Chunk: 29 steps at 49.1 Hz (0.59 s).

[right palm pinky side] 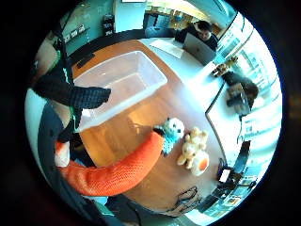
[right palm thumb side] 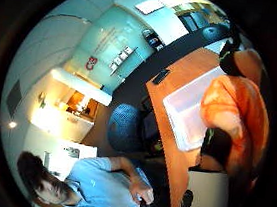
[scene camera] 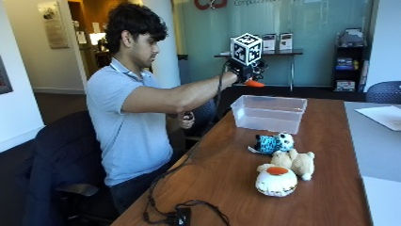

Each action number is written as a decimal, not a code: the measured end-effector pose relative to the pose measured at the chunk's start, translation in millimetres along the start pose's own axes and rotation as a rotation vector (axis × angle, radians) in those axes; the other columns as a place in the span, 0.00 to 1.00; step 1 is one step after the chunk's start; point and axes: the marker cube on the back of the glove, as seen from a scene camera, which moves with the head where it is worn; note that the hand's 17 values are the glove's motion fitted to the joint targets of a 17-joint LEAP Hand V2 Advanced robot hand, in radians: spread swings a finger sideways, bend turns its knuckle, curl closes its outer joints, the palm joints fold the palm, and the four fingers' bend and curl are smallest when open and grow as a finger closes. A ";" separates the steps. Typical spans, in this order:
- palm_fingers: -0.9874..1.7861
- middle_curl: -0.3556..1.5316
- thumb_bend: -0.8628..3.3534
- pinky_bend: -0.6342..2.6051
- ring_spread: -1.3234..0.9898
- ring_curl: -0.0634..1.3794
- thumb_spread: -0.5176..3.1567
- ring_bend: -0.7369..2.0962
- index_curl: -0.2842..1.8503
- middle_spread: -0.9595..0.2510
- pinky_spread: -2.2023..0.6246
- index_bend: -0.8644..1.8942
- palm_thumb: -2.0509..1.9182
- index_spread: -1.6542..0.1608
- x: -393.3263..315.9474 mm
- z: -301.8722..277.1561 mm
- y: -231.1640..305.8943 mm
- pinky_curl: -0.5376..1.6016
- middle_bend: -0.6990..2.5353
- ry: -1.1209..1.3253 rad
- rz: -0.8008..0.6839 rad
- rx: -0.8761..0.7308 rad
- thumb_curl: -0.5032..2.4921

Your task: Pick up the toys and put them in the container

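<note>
**Orange toy held over the bin, three toys still waiting**

While the long wooden surface (scene camera: 219, 179) takes up most of what we see, it is the clear plastic container (scene camera: 269, 113) at its far end that matters, standing open and, as far as we can tell, with nothing in it yet. From the outside view the person's gloved right hand (scene camera: 245, 71) is raised above and just to the near side of that container, fingers curled round an orange toy (scene camera: 254, 84), of which only a tip pokes out below the glove. The palm views agree: a long orange knitted shape (right palm pinky side: 117, 172) lies close across the palm, with the container on the surface beyond it.

Three toys remain, well apart from the container. A teal and white plush (scene camera: 270, 142) lies nearest to it; just beside that is a tan teddy bear (scene camera: 296, 161), and touching the bear, a round white toy with an orange top (scene camera: 276, 181).

We judge the step in hand to be carrying the first toy to the drop. Next we would bring the hand squarely over the opening, lower it, and let go, then reach back for the teal plush.
</note>
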 end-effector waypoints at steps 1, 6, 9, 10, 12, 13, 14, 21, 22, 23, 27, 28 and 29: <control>0.63 0.42 0.29 0.59 0.46 0.40 0.57 0.66 0.20 0.74 0.65 0.37 0.68 0.77 -4.2 4.2 -7.9 0.46 0.38 -0.003 -0.003 -0.011 0.31; 0.63 0.43 0.29 0.60 0.46 0.41 0.56 0.66 0.20 0.74 0.65 0.37 0.68 0.78 -18.9 24.2 -36.2 0.46 0.38 -0.030 0.009 -0.072 0.31; 0.63 0.44 0.29 0.60 0.46 0.41 0.56 0.66 0.20 0.74 0.65 0.37 0.68 0.78 -19.5 33.3 -39.8 0.46 0.38 -0.046 0.035 -0.169 0.32; 0.62 0.44 0.29 0.59 0.46 0.41 0.57 0.66 0.20 0.74 0.65 0.36 0.67 0.77 -18.2 36.2 -39.0 0.46 0.38 -0.047 0.047 -0.216 0.31; 0.53 0.43 0.27 0.59 0.46 0.40 0.57 0.63 0.20 0.75 0.65 0.37 0.64 0.77 -13.1 39.7 -34.8 0.46 0.36 -0.031 0.069 -0.287 0.30; 0.44 0.43 0.26 0.58 0.47 0.39 0.57 0.60 0.22 0.75 0.66 0.40 0.62 0.76 -9.6 40.0 -32.2 0.46 0.34 -0.013 0.078 -0.295 0.29; 0.38 0.43 0.26 0.57 0.48 0.40 0.57 0.57 0.24 0.76 0.67 0.42 0.60 0.76 -5.6 39.5 -29.8 0.47 0.33 0.009 0.087 -0.285 0.28; 0.29 0.40 0.21 0.50 0.51 0.27 0.54 0.41 0.26 0.76 0.74 0.47 0.53 0.74 40.9 21.4 0.1 0.41 0.29 0.069 0.170 -0.168 0.26; 0.30 0.39 0.21 0.50 0.51 0.26 0.53 0.40 0.26 0.76 0.74 0.47 0.52 0.74 49.5 19.3 5.0 0.41 0.29 0.061 0.193 -0.162 0.26; 0.30 0.39 0.21 0.50 0.52 0.25 0.53 0.39 0.26 0.76 0.74 0.47 0.52 0.74 58.8 17.7 10.0 0.40 0.28 0.053 0.221 -0.158 0.26; 0.31 0.39 0.20 0.49 0.52 0.23 0.52 0.37 0.26 0.76 0.76 0.45 0.51 0.74 102.9 14.9 34.6 0.40 0.27 0.036 0.356 -0.169 0.26; 0.31 0.38 0.20 0.49 0.52 0.23 0.52 0.37 0.26 0.76 0.76 0.45 0.51 0.74 113.7 16.5 40.8 0.39 0.27 0.032 0.392 -0.181 0.26; 0.32 0.38 0.20 0.49 0.53 0.23 0.52 0.37 0.26 0.76 0.76 0.44 0.51 0.73 123.8 19.7 46.4 0.39 0.27 0.030 0.426 -0.198 0.26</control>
